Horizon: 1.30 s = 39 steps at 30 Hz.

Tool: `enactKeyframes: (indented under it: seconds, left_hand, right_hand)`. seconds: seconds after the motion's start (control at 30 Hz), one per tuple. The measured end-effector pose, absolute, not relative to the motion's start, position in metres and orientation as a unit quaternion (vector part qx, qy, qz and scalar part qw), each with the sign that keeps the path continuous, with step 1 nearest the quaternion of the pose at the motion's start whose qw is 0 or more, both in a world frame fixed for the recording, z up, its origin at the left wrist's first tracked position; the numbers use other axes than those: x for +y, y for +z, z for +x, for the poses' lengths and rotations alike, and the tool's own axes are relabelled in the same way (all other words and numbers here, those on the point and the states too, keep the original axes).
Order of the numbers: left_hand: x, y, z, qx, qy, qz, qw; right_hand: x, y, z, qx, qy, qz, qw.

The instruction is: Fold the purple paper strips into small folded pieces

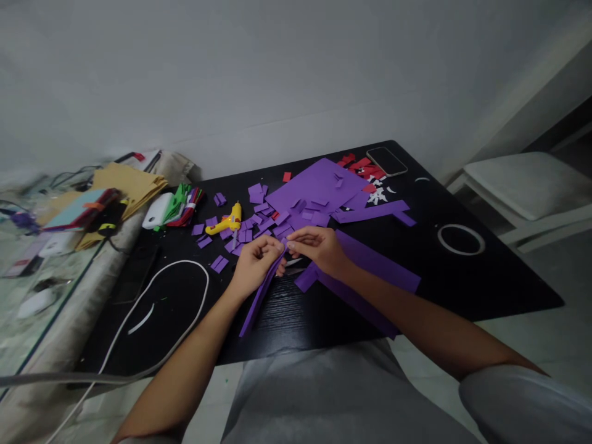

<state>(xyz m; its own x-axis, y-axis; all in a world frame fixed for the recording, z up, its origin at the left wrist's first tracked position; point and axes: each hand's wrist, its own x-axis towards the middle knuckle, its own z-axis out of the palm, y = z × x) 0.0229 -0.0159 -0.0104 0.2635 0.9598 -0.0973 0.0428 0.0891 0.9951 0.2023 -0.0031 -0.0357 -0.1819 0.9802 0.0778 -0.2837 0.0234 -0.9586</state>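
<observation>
Near the front of the black table, my left hand (259,262) is closed around a long folded purple paper strip (259,302), which slants down toward the table's near edge. My right hand (320,248) pinches the strip's upper end, its fingertips meeting those of the left. Partly hidden below the hands lie scissors (294,266). Many small purple paper pieces (259,219) are scattered just beyond, with a yellow glue gun (226,221) among them. Under my right forearm rests a purple sheet (383,262).
A larger purple sheet (305,182), red scraps (361,166) and a phone (386,161) lie at the back. A tape ring (461,239) is on the right. A white cable (203,290) loops at left, near bundled coloured paper (182,206). A white stool (527,185) stands beyond.
</observation>
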Motion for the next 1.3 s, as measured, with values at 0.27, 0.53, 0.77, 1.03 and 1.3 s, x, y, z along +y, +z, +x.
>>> enactKeyframes:
  seconds: [0.27, 0.53, 0.77, 1.03, 1.3]
  left_hand:
    - [-0.0158, -0.0074, 0.0238, 0.447, 0.411, 0.536, 0.586]
    - [-0.0156, -0.0042, 0.0232, 0.438, 0.415, 0.538, 0.588]
    - [-0.0138, -0.0072, 0.0224, 0.442, 0.429, 0.558, 0.556]
    - [-0.0118, -0.0081, 0.0199, 0.469, 0.430, 0.585, 0.503]
    - [-0.0108, -0.0118, 0.0175, 0.467, 0.428, 0.585, 0.506]
  right_hand:
    - [-0.0050, -0.0340, 0.2030, -0.495, 0.604, -0.352, 0.515]
    - [-0.0032, -0.0356, 0.2031, -0.498, 0.604, -0.349, 0.515]
    - [-0.0043, -0.0333, 0.2042, -0.501, 0.600, -0.351, 0.516]
    - [-0.0060, -0.0314, 0.2028, -0.501, 0.596, -0.360, 0.514]
    - [-0.0054, -0.0333, 0.2034, -0.511, 0.584, -0.366, 0.513]
